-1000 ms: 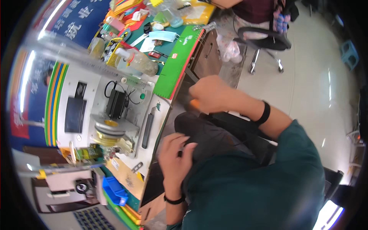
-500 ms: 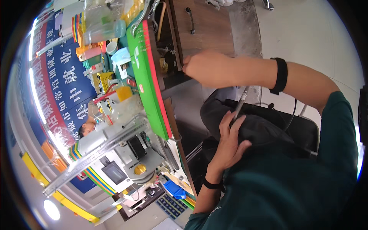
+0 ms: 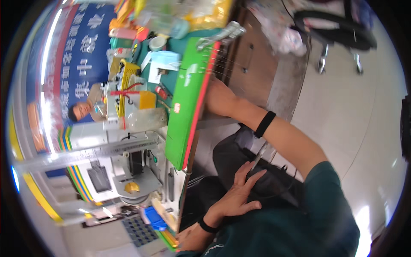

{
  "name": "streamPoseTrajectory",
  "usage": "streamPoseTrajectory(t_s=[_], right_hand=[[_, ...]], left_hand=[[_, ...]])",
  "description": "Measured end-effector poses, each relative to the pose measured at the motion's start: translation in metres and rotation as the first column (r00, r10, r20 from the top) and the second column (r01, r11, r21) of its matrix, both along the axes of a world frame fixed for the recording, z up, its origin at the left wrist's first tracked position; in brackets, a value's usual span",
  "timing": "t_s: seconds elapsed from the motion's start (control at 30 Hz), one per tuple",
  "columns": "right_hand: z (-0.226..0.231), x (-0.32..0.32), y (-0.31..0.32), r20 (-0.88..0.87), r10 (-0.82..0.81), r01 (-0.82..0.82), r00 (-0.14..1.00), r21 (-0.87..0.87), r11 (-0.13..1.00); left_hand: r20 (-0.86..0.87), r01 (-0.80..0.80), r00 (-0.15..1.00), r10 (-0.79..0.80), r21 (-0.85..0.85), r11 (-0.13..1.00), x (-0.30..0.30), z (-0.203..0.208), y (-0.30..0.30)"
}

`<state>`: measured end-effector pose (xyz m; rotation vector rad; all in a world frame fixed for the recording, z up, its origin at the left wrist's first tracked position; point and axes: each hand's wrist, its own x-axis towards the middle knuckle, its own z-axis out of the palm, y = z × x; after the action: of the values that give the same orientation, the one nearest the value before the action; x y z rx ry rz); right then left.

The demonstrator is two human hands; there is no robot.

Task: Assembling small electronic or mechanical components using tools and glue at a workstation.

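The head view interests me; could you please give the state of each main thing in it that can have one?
Left hand: open, thumb spread
Metal rod: beside the left hand, grip unclear
Right hand: fingers hidden
Green board: lying at the table's edge
Clear bottle: upright
Machine display: dark
Blue mask: lying on the table

White characters (image 3: 84,65) on blue banner (image 3: 101,51) (sideways); small label (image 3: 177,107), unreadable, on green board (image 3: 177,141).

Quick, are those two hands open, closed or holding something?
Left hand: open, fingers spread, metal rod at them; grip unclear.
Right hand: can't tell, fingers hidden behind green board.
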<state>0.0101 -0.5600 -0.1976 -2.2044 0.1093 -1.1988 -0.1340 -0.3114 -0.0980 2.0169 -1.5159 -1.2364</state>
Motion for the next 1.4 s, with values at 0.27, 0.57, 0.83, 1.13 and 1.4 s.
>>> streamPoseTrajectory(t_s=[0.27, 0.57, 0.83, 1.13, 1.4], right_hand=[[0.009, 0.031, -0.004, -0.597, 0.116, -0.26, 0.794, -0.162, 0.952], [0.005, 0.005, 0.008, -0.456, -0.453, 0.283, 0.766, -0.395, 0.874], [0.001, -0.009, -0.005, -0.199, -0.005, -0.064, 0.98, -0.34, 0.938], [0.004, 0.132, 0.002, 0.235, 0.245, 0.05, 0.941, -0.811, 0.583], [0.033, 0.236, 0.065, 0.302, 0.462, -0.016, 0.834, -0.824, 0.567]], left_hand=[[0.06, 0.036, 0.998, -0.028, -0.142, 0.989, 0.0, -0.005, 0.02], [0.141, 0.089, 0.988, -0.062, -0.194, 0.977, 0.001, -0.01, 0.021], [0.203, 0.075, 0.979, -0.028, -0.226, 0.971, 0.004, -0.009, 0.023], [0.029, 0.025, 0.999, -0.017, -0.277, 0.961, 0.004, -0.028, 0.036], [-0.212, -0.034, 0.977, -0.022, -0.254, 0.967, 0.009, -0.041, 0.033]])
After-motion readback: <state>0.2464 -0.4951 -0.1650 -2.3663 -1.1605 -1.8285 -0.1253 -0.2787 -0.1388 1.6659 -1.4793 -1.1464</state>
